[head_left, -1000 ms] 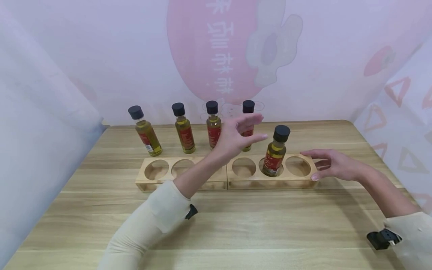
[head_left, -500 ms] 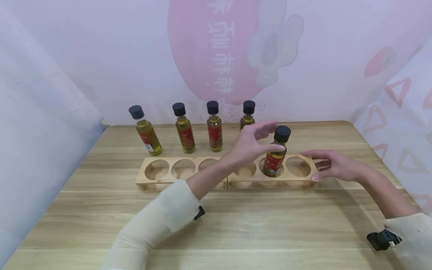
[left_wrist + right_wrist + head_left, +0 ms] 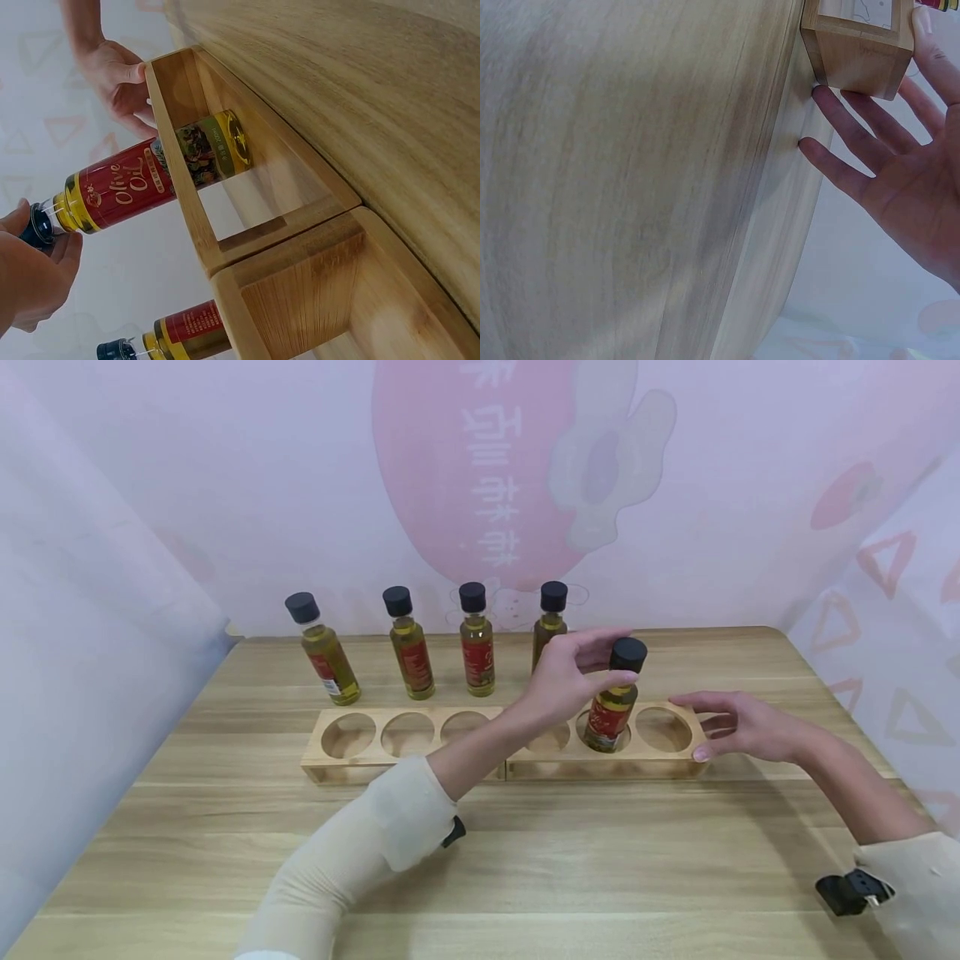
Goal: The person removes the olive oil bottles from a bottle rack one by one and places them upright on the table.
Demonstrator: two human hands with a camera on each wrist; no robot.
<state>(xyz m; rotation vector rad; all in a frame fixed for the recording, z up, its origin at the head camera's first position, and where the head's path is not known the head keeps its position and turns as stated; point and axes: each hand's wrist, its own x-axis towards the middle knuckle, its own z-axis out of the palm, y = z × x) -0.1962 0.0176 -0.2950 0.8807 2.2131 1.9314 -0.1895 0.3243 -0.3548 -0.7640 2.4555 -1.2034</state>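
My left hand (image 3: 564, 683) holds an olive oil bottle (image 3: 609, 720) by its black cap and neck; in the left wrist view the thumb and fingers close round the cap (image 3: 36, 226). That bottle (image 3: 124, 187), red-labelled with golden oil, has its base inside a hole of the light wooden rack (image 3: 416, 768) and leans slightly. At the rack's right end, my right hand (image 3: 757, 727) grips the end block, thumb at the front corner and a finger at the back corner. In the right wrist view the remaining fingers spread by the rack's end face (image 3: 859, 60).
Behind the rack stand several similar bottles, including a tilted-looking one (image 3: 330, 664) at far left, one (image 3: 412, 660), another (image 3: 477, 656) and one (image 3: 551, 622) partly hidden by my left hand. Round holes lie along the rack, some covered by my arm. A curtain (image 3: 262, 485) hangs behind the table (image 3: 562, 868).
My left hand has moved right and slightly down, from beside the bottle to its neck and cap, and now holds it. The right hand and rack have stayed in place.
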